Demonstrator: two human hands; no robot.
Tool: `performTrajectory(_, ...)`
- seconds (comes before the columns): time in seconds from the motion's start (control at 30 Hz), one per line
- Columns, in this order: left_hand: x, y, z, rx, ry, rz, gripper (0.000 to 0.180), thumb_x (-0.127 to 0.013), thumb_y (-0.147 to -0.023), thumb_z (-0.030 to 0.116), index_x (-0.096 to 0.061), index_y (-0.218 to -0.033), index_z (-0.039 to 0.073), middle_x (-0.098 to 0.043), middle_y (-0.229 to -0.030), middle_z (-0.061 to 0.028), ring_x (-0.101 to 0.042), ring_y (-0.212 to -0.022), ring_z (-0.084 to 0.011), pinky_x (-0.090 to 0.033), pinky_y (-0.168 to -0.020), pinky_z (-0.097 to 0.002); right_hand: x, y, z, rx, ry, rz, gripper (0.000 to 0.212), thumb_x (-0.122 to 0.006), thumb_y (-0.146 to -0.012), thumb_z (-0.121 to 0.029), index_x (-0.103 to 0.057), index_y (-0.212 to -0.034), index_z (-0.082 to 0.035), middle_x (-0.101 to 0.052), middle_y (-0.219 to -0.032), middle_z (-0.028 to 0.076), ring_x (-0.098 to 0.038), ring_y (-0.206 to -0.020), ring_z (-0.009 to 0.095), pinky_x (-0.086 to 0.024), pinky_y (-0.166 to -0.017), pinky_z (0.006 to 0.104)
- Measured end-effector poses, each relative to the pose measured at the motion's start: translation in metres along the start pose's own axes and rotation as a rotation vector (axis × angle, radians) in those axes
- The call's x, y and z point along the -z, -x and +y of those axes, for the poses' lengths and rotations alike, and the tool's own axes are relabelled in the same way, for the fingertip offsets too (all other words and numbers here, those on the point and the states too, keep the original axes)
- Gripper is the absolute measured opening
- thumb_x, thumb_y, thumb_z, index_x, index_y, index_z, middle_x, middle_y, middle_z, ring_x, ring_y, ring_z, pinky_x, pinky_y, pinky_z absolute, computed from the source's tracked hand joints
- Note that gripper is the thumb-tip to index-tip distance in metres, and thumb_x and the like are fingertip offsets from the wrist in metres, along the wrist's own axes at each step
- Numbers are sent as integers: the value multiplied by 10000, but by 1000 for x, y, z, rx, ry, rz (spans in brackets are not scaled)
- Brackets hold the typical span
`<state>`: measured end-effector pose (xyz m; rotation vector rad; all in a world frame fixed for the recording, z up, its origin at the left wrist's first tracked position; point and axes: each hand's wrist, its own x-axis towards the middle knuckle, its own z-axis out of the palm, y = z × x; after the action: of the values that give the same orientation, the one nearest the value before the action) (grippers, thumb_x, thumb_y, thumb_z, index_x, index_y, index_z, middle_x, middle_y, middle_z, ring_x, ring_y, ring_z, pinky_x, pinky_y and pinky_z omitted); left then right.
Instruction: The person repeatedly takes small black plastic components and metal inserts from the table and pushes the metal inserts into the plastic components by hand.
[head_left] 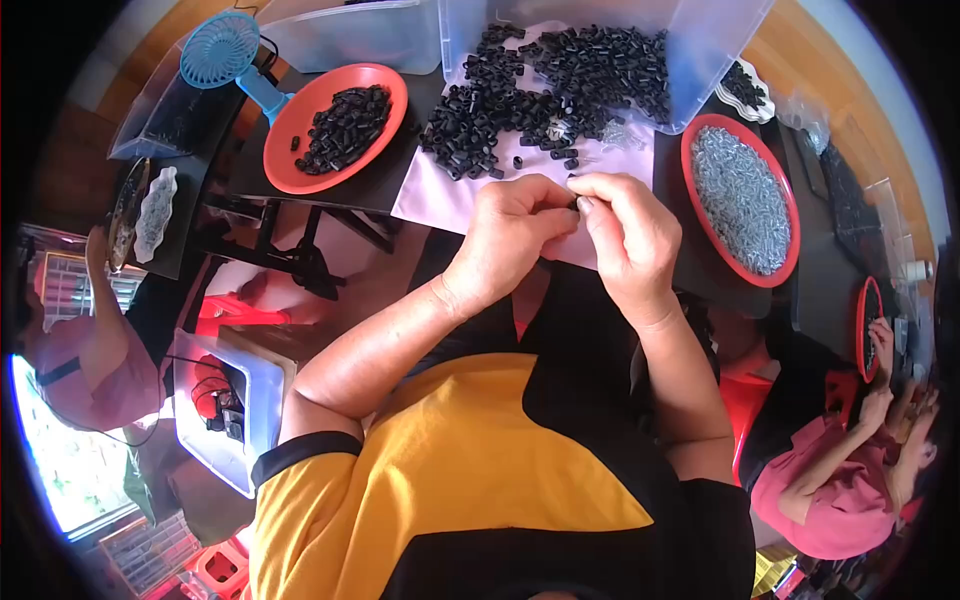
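Bright, even daylight fills a round fisheye picture ringed by a black border. The strongest light is a blown-out white patch at the lower left edge, where detail is lost. A clear plastic bin (610, 40) at the top catches soft pale glare on its walls, and a red tray of metal parts (740, 200) glints with small highlights. Shadows are soft and short; the black counter (350, 185) reads as a deep, nearly featureless dark. The centre is sharp, colours saturated. Toward the rim straight edges bow strongly, figures at both sides are squeezed and slightly smeared, and focus falls off.
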<state>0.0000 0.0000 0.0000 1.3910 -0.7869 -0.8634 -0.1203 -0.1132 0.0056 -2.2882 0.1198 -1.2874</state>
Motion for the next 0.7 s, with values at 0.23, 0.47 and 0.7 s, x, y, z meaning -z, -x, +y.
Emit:
performTrajectory(0.23,0,0,2,70,141,-3,145,-667,-930,56,-685,-1039,-37,-701,-859,-67,-666,-750,-117,-564,-637,-252,5,0,3,-206,-187,-22,186,-637,-841,119,-658,-981,-2,-708,-871,86,-704,-759,186,-551,-688,284)
performTrajectory(0.47,-4,6,-4,-32,38,-11,134,-631,-945,44,-667,-1037,-46,-694,-841,-71,-648,-723,-106,-543,-613,-236,6,0,2,-221,-169,-64,187,-640,-852,118,-656,-999,1,-709,-874,85,-712,-772,179,-558,-703,282)
performTrajectory(0.7,-5,6,-8,35,229,36,103,-616,-942,26,-653,-1012,-39,-688,-842,-70,-635,-708,-103,-527,-592,-233,2,-1,-5,-234,-176,-75,181,-637,-871,105,-644,-1020,3,-707,-875,78,-701,-781,149,-552,-707,275)
